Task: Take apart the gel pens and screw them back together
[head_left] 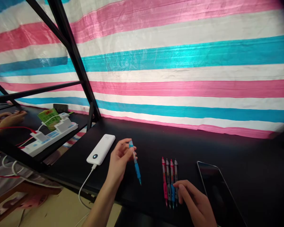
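My left hand [123, 154] is closed around a pen [137, 170] with a blue grip, raised over the black tabletop, its tip pointing down and to the right. Several click pens lie side by side in a row in front of me. Among them are a pink pen [164, 183] at the left, a pen with a blue grip [172, 189], and a grey-clipped pen [176, 171] at the right end. The fingers of my right hand [191, 198] are pinched at the grip of this rightmost pen, partly covering it.
A dark-screened phone [219, 189] lies to the right of my right hand. Left of my left hand is a white power bank [101, 149] with a cable plugged in. Beyond the black frame [78, 63] are a power strip [49, 138], a green packet [49, 118] and another person's hands [9, 119].
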The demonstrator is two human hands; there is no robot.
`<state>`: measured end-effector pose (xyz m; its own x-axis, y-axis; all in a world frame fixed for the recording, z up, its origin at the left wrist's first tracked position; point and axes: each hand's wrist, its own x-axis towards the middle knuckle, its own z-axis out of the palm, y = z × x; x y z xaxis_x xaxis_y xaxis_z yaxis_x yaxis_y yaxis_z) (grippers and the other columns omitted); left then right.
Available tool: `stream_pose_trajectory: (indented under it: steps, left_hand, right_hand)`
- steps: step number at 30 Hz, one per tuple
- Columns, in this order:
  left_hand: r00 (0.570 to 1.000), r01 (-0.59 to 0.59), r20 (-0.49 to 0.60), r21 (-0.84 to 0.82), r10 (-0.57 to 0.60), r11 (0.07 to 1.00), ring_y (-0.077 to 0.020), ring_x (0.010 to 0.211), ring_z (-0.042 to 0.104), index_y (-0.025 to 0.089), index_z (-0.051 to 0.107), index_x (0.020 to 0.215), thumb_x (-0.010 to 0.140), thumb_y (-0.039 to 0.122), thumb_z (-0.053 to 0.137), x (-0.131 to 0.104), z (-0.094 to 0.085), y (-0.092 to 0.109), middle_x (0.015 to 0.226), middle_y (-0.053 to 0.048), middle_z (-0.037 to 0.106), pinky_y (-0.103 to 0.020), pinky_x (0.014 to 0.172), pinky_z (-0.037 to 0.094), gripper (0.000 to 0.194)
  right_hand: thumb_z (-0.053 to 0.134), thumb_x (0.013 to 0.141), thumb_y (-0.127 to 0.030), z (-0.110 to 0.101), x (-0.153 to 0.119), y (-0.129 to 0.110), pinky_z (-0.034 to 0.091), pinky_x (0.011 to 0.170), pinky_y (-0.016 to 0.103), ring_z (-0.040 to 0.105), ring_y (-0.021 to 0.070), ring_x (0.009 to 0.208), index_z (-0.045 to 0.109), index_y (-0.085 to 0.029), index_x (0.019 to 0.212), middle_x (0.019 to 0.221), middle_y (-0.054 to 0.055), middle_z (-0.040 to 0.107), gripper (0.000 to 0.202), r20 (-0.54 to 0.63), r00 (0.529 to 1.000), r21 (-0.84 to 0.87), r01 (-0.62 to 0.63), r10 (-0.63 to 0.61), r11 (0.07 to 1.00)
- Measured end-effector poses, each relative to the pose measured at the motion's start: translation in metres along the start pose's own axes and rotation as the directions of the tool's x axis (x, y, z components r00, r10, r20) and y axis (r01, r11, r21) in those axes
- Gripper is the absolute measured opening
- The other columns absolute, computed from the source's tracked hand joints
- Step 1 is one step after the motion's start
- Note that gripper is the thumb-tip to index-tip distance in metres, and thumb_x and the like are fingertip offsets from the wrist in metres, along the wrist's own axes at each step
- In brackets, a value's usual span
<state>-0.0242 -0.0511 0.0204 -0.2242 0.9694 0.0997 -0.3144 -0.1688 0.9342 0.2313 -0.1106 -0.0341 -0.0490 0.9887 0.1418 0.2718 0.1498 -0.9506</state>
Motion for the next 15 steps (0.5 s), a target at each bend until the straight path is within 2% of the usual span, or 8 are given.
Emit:
stream_pose_trajectory:
  steps: [4, 7, 9, 11, 13, 15]
  left_hand:
    - [0.993, -0.092, -0.070, 0.090, 0.099, 0.992, -0.0138, 0.069, 0.063, 0.022, 0.060, 0.117, 0.079, 0.030, 0.078, 0.012, -0.020, 0.017, 0.083, 0.001, 0.066, -0.024, 0.062, 0.054, 0.044]
    - [0.987, -0.140, -0.031, 0.310, 0.157, 0.941, -0.0141, 0.068, 0.061, 0.023, 0.058, 0.124, 0.082, 0.031, 0.074, 0.018, -0.029, 0.023, 0.080, 0.003, 0.061, -0.023, 0.060, 0.051, 0.046]
    - [0.980, -0.182, 0.035, 0.538, 0.193, 0.823, -0.0151, 0.067, 0.061, 0.023, 0.058, 0.126, 0.084, 0.030, 0.069, 0.021, -0.032, 0.020, 0.079, 0.002, 0.060, -0.025, 0.061, 0.049, 0.043]
    - [0.972, -0.223, 0.127, 0.758, 0.198, 0.613, -0.0163, 0.066, 0.060, 0.023, 0.059, 0.126, 0.086, 0.028, 0.065, 0.022, -0.031, 0.014, 0.079, 0.001, 0.061, -0.026, 0.063, 0.048, 0.041]
    - [0.966, -0.250, 0.196, 0.869, 0.166, 0.427, -0.0173, 0.065, 0.059, 0.023, 0.062, 0.124, 0.085, 0.024, 0.064, 0.021, -0.027, 0.007, 0.077, 0.001, 0.061, -0.027, 0.064, 0.046, 0.039]
    - [0.966, -0.258, 0.227, 0.904, 0.128, 0.341, -0.0182, 0.064, 0.058, 0.024, 0.065, 0.120, 0.082, 0.019, 0.065, 0.019, -0.022, 0.002, 0.074, 0.002, 0.059, -0.028, 0.063, 0.043, 0.039]
  right_hand:
    - [0.050, 0.098, -0.049, -0.002, 0.001, 0.003, 0.043, 0.052, 0.023, 0.056, 0.0171, 0.055, 0.069, -0.021, 0.088, 0.061, 0.000, 0.054, 0.035, 0.027, 1.000, -0.025, 0.014, -0.014, 1.000]
    - [0.051, 0.097, -0.051, 0.000, -0.001, 0.000, 0.043, 0.054, 0.024, 0.056, 0.0175, 0.057, 0.068, -0.021, 0.087, 0.061, -0.001, 0.053, 0.036, -0.013, 1.000, 0.004, -0.016, 0.016, 1.000]
    - [0.051, 0.096, -0.052, 0.002, -0.002, -0.002, 0.042, 0.055, 0.024, 0.055, 0.0179, 0.058, 0.067, -0.022, 0.086, 0.062, -0.001, 0.053, 0.036, -0.024, 0.999, 0.021, -0.031, 0.032, 0.999]
    - [0.050, 0.097, -0.052, 0.002, -0.002, -0.002, 0.042, 0.055, 0.024, 0.055, 0.0181, 0.058, 0.067, -0.022, 0.087, 0.062, 0.000, 0.053, 0.036, -0.015, 0.999, 0.016, -0.036, 0.036, 0.999]
    - [0.050, 0.097, -0.052, 0.000, -0.001, 0.001, 0.043, 0.054, 0.024, 0.056, 0.0183, 0.058, 0.067, -0.022, 0.088, 0.061, 0.000, 0.053, 0.036, 0.004, 1.000, -0.008, -0.021, 0.021, 1.000]
    - [0.049, 0.098, -0.051, -0.002, 0.000, 0.005, 0.044, 0.054, 0.024, 0.056, 0.0181, 0.057, 0.067, -0.021, 0.089, 0.061, 0.000, 0.054, 0.036, 0.030, 1.000, -0.037, 0.004, -0.003, 0.999]
